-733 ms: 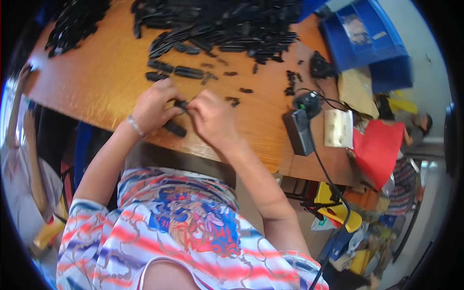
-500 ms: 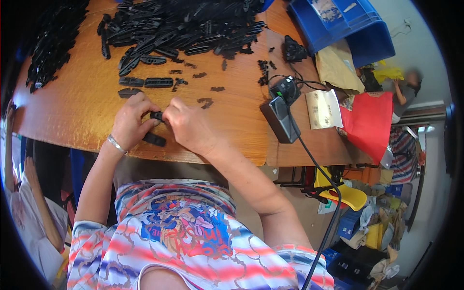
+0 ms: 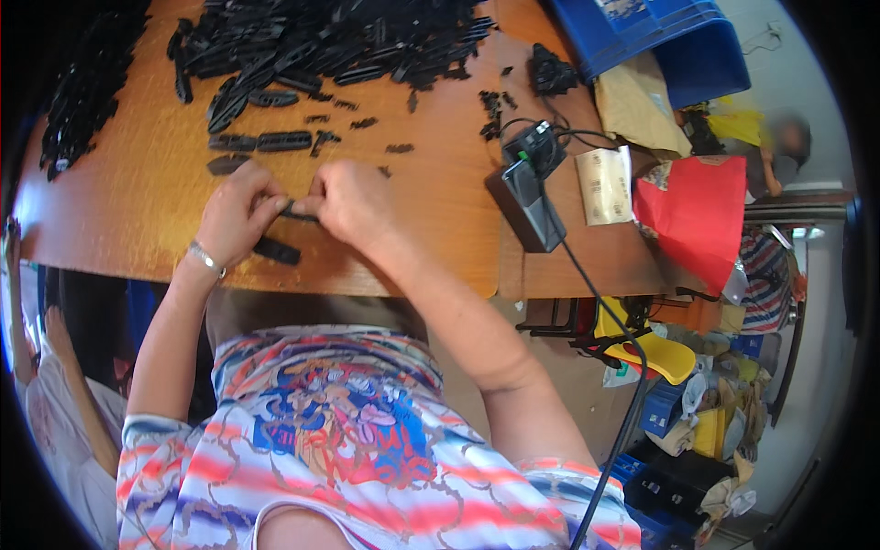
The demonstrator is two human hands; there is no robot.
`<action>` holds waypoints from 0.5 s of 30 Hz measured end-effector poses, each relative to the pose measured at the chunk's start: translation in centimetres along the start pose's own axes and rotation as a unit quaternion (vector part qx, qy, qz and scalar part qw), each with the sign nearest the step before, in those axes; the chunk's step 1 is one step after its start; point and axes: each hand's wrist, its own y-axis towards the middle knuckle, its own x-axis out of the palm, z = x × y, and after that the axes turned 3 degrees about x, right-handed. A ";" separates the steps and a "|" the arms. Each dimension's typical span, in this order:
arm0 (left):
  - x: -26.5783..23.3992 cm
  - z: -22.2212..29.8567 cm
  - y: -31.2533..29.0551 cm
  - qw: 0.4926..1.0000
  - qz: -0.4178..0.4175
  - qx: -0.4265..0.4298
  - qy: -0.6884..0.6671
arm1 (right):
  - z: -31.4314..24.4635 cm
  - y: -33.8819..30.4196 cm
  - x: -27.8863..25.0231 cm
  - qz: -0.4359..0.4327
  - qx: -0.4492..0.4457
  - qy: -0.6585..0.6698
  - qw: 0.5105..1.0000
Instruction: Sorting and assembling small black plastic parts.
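Between my two hands is a slim black plastic part, which both sets of fingertips grip. My left hand, with a bracelet at its wrist, pinches its left end. At the other end, the closed fingers of my right hand hide part of it. Just below my left fingers a dark oblong piece lies on the wooden table. Beyond my left hand lie a ribbed black piece, a similar piece beside it and a dark flat piece. Small black clips are scattered past my right hand.
A large heap of black plastic parts covers the far table, with another heap at left. To the right are a black power adapter with cable, a paper packet, a red bag and a blue bin. Other people are at both sides.
The whole view has shifted slightly. My fingers have moved on the black part, and more of its length shows between my hands. Both hands still hold it.
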 end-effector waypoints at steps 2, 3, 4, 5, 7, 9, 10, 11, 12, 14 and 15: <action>-0.1 0.4 0.2 1.000 -0.002 -0.011 -0.004 | -0.6 0.0 -0.8 -0.034 0.021 0.021 0.999; -0.2 0.6 0.0 1.000 0.000 -0.017 -0.001 | -0.5 -0.5 -0.5 -0.039 0.017 0.025 0.999; 0.1 0.6 -0.1 1.000 0.009 -0.007 -0.004 | -0.1 -1.3 0.1 0.019 -0.025 0.037 0.999; 0.2 0.5 -0.2 1.000 0.017 0.004 -0.008 | 0.3 -2.2 0.8 0.077 -0.066 0.049 0.994; 0.3 -0.5 -1.2 0.998 0.033 0.055 -0.011 | 1.1 -4.1 2.1 0.120 -0.119 0.045 0.985; 0.4 -1.2 -1.7 0.993 0.047 0.110 -0.014 | 1.7 -5.0 2.9 0.167 -0.171 0.040 0.970; 0.5 -1.4 -1.7 0.992 0.048 0.107 -0.041 | 2.2 -5.3 2.9 0.171 -0.169 0.101 0.965; 0.5 -1.7 -1.7 0.991 0.048 0.104 -0.068 | 2.7 -5.4 2.8 0.175 -0.165 0.162 0.957; 0.6 -1.8 -1.9 0.991 0.049 0.105 -0.067 | 2.9 -5.6 2.3 0.175 -0.166 0.162 0.957; 0.3 -1.9 -2.3 0.980 0.052 -0.013 -0.190 | 3.0 -5.6 0.1 0.259 -0.144 0.074 0.952; 0.1 -1.9 -2.6 0.980 0.054 -0.017 -0.191 | 3.4 -5.6 -0.9 0.255 -0.145 0.076 0.953</action>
